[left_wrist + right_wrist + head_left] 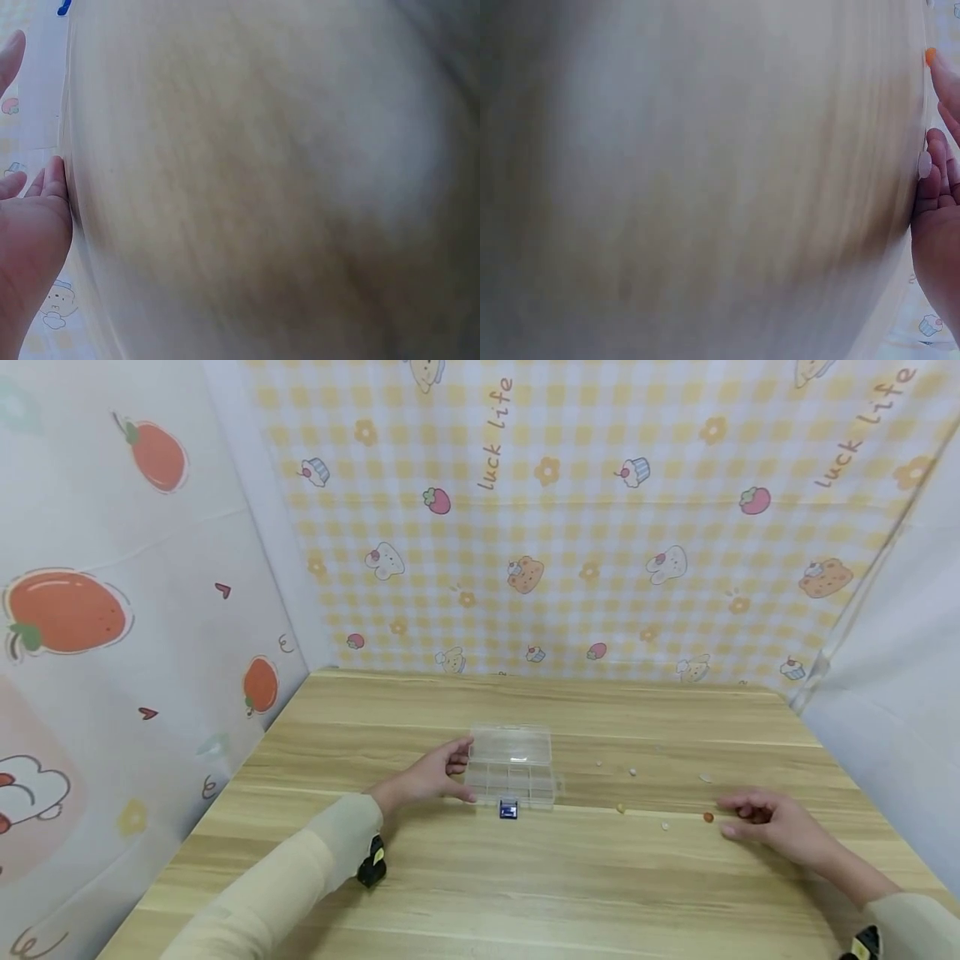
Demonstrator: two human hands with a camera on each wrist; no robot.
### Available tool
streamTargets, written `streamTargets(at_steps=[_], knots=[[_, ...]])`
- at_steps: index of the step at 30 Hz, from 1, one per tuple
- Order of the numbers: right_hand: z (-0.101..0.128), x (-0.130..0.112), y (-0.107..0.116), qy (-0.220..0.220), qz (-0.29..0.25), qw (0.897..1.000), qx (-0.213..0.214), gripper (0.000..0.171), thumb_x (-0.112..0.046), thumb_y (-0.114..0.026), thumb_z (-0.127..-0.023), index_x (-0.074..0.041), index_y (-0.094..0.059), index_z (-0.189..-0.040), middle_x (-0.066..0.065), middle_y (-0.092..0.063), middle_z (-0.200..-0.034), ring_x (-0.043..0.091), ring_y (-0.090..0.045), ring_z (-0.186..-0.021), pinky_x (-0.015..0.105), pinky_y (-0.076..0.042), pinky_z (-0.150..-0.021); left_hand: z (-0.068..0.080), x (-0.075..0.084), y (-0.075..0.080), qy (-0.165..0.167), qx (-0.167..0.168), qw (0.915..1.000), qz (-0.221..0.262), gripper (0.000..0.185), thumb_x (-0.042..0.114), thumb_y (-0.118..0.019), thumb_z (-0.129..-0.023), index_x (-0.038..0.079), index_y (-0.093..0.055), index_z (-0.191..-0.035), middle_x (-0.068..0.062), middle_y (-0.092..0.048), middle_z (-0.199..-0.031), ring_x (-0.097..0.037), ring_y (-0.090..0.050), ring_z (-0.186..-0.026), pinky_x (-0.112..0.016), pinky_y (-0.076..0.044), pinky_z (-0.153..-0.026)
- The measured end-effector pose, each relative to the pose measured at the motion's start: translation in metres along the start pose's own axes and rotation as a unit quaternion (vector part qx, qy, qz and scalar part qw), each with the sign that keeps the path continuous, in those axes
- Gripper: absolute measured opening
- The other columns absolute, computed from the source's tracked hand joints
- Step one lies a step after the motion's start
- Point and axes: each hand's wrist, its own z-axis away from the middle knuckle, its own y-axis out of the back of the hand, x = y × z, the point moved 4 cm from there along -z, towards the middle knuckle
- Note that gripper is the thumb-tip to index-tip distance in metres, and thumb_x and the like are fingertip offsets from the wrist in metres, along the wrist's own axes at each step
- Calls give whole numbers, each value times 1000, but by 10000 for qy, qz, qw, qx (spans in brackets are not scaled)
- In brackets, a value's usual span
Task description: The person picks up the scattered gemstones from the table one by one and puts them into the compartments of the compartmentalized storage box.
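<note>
Head view: clear box, long axis left-right, lid raised along far side. Your left hand holds box's left end; right hand, thumb and fingers parted, beside orange bead, well right of box.

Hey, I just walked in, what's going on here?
Someone is working with a clear compartment box and tiny loose pieces on a wooden table. The left hand is at the box's left side, and the lid stands open. The right hand is beside a small orange piece, not gripping it. White pieces and a yellowish one lie between box and hand.
</note>
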Motion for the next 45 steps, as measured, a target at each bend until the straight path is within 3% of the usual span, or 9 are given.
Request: streamTargets(at_steps=[9, 17, 24, 32, 45], knots=[[7, 7, 8, 0, 339, 9991, 237, 33, -10, -81, -78, 3, -70, -106, -6, -60, -95, 5, -50, -79, 20, -46, -62, 1, 3, -2, 13, -82, 10000, 45, 101, 4, -84, -74, 1, -22, -153, -19, -39, -144, -34, -41, -130, -41, -34, -111], [14, 18, 21, -331, 355, 9987, -158, 28, -15, -78, -83, 0, -72, -107, -12, -61, -104, -1, -52, -85, 21, -48, -65, 1, 4, 0, 44, -25, 10000, 4, 100, 3, -84, -74, 1, -22, -153, -19, -40, -143, -34, -42, -129, -41, -35, -110], [16, 23, 27, -492, 421, 9977, -199, 22, -17, -78, -83, -4, -75, -100, -8, -63, -104, -14, -48, -93, 11, -47, -71, 2, 6, -1, 77, -55, 10000, 32, 100, 4, -83, -74, 1, -22, -153, -19, -41, -141, -35, -42, -128, -41, -35, -110], [15, 27, 25, -481, 444, 9976, -219, 18, -13, -78, -82, -3, -75, -96, -3, -64, -102, -13, -49, -91, 10, -47, -72, 4, 8, 0, 92, -62, 9999, 14, 99, 2, -82, -75, 1, -21, -153, -18, -41, -141, -33, -42, -129, -40, -35, -110], [15, 25, 25, -396, 316, 9987, -101, 14, -9, -78, -82, -1, -73, -92, -11, -63, -97, -10, -50, -89, 13, -48, -68, 4, 8, -1, 64, -28, 9998, 210, 100, -1, -82, -73, 0, -21, -153, -18, -44, -137, -32, -45, -125, -38, -38, -108]])
